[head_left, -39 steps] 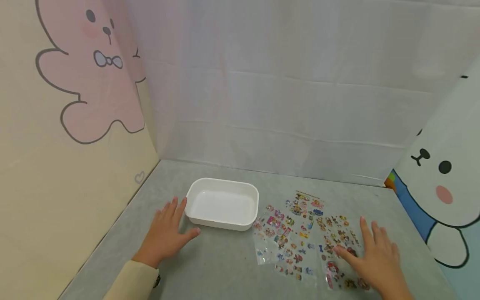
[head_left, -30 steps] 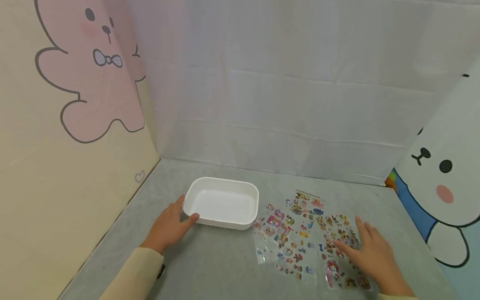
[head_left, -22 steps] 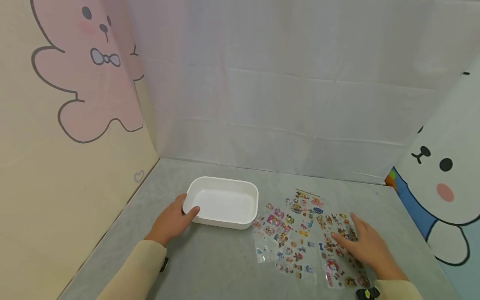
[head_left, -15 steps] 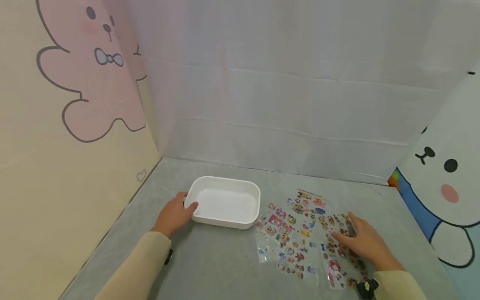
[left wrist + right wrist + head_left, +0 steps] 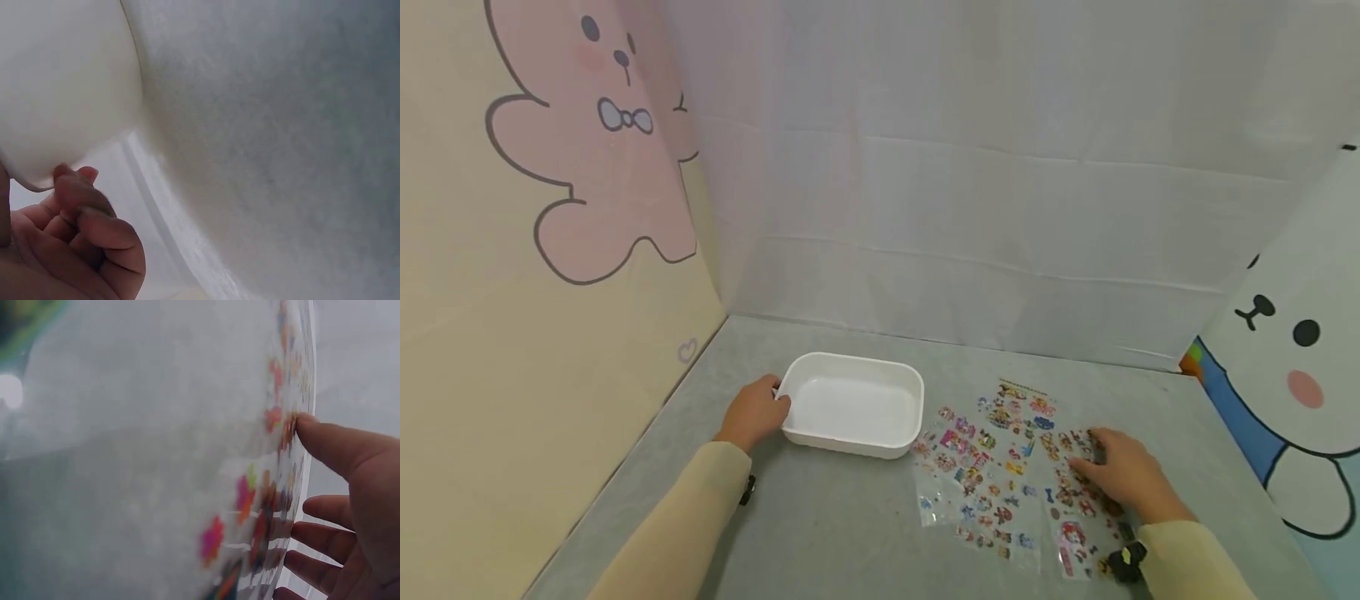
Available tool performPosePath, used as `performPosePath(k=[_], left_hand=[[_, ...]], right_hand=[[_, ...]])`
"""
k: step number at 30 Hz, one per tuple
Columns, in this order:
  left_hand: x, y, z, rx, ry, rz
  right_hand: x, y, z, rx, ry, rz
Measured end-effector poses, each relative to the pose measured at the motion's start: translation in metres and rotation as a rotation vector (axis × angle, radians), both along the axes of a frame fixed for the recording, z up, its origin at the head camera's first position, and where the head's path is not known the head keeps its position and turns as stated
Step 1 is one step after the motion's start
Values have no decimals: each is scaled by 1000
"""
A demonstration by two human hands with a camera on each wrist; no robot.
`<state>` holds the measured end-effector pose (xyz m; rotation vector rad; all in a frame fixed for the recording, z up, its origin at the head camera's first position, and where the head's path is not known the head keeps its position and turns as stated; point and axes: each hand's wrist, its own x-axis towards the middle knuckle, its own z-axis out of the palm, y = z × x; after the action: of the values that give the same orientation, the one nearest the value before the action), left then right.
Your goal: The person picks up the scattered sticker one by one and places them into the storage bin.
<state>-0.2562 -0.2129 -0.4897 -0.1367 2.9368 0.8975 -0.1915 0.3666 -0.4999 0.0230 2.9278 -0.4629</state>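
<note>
In the head view, a shallow white plastic tray (image 5: 853, 447) with rounded corners stands on the grey table. My left hand (image 5: 756, 414) grips its left end, thumb at the rim and fingers curled behind. The left wrist view shows those bent fingers (image 5: 94, 215) close against the outside of the tray (image 5: 69, 81). On the right, my right hand (image 5: 1126, 468) rests over a clear sheet of small colourful stickers (image 5: 1070, 537), covering part of it. In the right wrist view, the thumb (image 5: 331, 440) touches the sheet and the other fingers spread below, around nothing.
More clear sticker sheets (image 5: 981, 467) lie overlapping between the tray and my right hand. White cloth (image 5: 970, 208) hangs behind the grey tabletop (image 5: 842, 525). A cream panel with a pink bear (image 5: 617, 192) closes the left side, and a bear-print panel (image 5: 1292, 400) the right.
My left hand has come from open beside the tray to a grip on its left end. My right hand has lowered onto the right sticker sheet, its fingers drawing closer in.
</note>
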Motion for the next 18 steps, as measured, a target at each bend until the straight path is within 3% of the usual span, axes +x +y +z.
performPosePath(k=[12,18], left_hand=[[2,9,6,-22,-4,13],[1,9,3,-33,-7,27]], right_hand=[[-9,1,-1,18,-31,-88],[-12,0,3,19,-23,-92]])
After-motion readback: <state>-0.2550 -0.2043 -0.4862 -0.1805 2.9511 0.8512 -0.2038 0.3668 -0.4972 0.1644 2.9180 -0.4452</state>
